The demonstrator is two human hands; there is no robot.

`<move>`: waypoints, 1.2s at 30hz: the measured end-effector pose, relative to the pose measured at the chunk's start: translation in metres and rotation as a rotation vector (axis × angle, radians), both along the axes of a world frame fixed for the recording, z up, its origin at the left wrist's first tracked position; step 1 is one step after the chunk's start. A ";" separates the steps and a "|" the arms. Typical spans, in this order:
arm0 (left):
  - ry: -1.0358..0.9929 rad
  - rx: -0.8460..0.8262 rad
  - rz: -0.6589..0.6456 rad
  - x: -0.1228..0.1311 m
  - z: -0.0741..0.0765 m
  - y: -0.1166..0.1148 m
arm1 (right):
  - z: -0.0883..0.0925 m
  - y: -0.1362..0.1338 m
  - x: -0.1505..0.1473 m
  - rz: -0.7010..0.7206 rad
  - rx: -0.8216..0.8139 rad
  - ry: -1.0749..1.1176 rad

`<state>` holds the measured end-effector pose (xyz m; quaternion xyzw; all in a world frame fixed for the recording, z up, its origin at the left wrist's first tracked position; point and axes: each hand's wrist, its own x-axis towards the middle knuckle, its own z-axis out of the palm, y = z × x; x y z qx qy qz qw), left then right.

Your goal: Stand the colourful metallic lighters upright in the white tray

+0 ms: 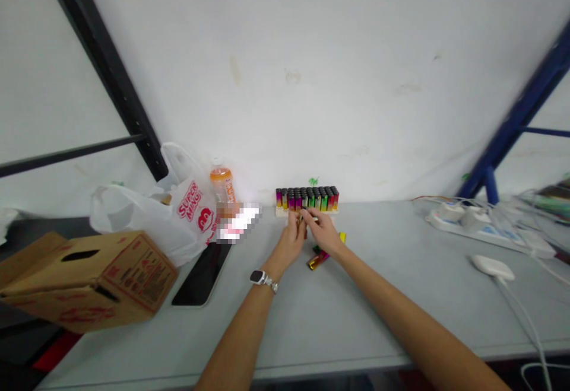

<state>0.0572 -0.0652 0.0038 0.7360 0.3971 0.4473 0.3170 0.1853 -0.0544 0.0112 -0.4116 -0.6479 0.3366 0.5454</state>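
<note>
Several lighters [320, 200] with black tops and bright two-tone bodies stand upright in close rows in a pale rack [281, 212] by the wall. Just in front of the rack, my left hand [292, 234] is closed, and a lighter [300, 216] shows in small part between its fingers. My right hand [321, 229] meets it, with its fingers closed on the top of that same lighter. Most of the lighter is hidden by the fingers. Under my right wrist lie loose lighters, one of them purple and gold [317, 260], another with a yellow end [342, 237].
To the left are a cardboard box [129, 272], a white plastic bag [146, 219], an orange-capped drink bottle [221, 182] and a dark tablet or phone [202, 275]. A power strip [485, 232] with cables and a white charger [493, 267] lie to the right on the grey table [392, 260].
</note>
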 end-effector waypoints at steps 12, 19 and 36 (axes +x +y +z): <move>0.150 0.141 0.199 -0.020 0.001 0.014 | -0.001 -0.021 0.006 -0.012 -0.168 0.409; 0.178 0.116 0.176 -0.014 -0.002 0.013 | -0.010 -0.019 0.003 -0.317 0.000 0.108; 0.215 0.072 0.127 -0.015 -0.004 0.013 | -0.018 -0.018 0.002 -0.289 -0.011 0.102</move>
